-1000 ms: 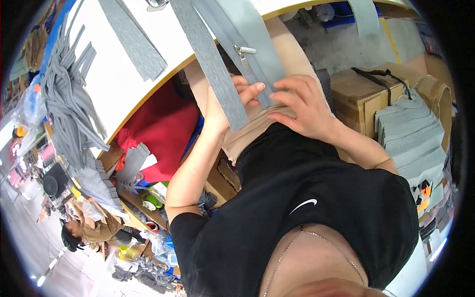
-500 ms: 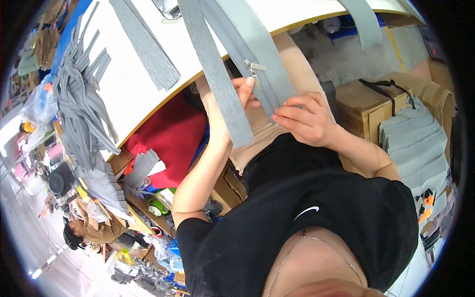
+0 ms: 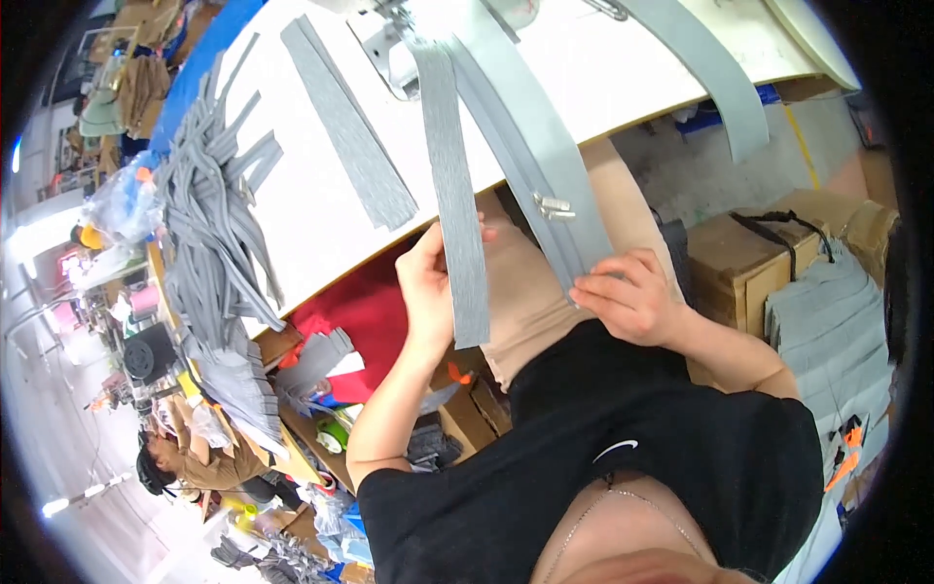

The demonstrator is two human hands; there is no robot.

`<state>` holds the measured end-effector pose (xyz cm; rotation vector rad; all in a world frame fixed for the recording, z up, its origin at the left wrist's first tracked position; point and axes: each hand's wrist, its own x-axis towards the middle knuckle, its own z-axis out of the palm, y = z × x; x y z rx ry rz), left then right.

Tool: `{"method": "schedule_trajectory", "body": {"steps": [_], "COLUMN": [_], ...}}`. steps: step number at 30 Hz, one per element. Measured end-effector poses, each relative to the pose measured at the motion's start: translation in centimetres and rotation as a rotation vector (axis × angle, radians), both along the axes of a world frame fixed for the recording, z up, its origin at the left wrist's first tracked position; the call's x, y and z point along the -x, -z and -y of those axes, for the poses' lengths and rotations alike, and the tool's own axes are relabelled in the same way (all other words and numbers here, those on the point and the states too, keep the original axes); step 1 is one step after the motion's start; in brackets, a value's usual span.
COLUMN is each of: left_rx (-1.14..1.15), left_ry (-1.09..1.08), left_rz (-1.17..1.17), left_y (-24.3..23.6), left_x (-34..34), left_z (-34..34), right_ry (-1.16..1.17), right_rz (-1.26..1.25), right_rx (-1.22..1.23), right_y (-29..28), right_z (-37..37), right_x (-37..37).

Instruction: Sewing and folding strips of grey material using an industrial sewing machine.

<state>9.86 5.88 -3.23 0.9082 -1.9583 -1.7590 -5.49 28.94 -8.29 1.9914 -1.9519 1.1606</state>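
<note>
My right hand pinches the lower end of a smooth grey band with a zipper. Two metal zipper pulls sit side by side on that band, above my fingers. My left hand is curled behind a textured grey fabric strip, its fingertips showing past the strip's right edge; the strip hides most of its fingers. Both pieces run down over the table edge from a sewing machine, whose bright metal part shows at the top.
On the white table lie folded textured strips and a tangled heap of narrow grey strips. Another grey band hangs over the edge at right. Cardboard boxes and stacked grey fabric stand right. A person works far left.
My left hand has left the zipper pulls and drawn back behind the textured strip. The right hand keeps its pinch on the band's end. The view has shifted, showing more of the machine.
</note>
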Motion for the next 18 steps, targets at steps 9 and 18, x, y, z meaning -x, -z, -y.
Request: {"method": "schedule_trajectory", "body": {"steps": [9, 18], "left_rx": [0.864, 0.727], "left_ry": [-0.045, -0.032], "left_rz": [-0.074, -0.153], "left_y": [-4.1, -1.7], "left_x": [11.0, 13.6], "left_z": [10.0, 11.9], "right_ry": [-0.034, -0.046], "right_rz": [0.004, 0.052], "right_rx": [-0.061, -0.086], "right_y": [-0.1, 0.7], "right_z": [0.4, 0.9], "right_x": [0.1, 0.3]}}
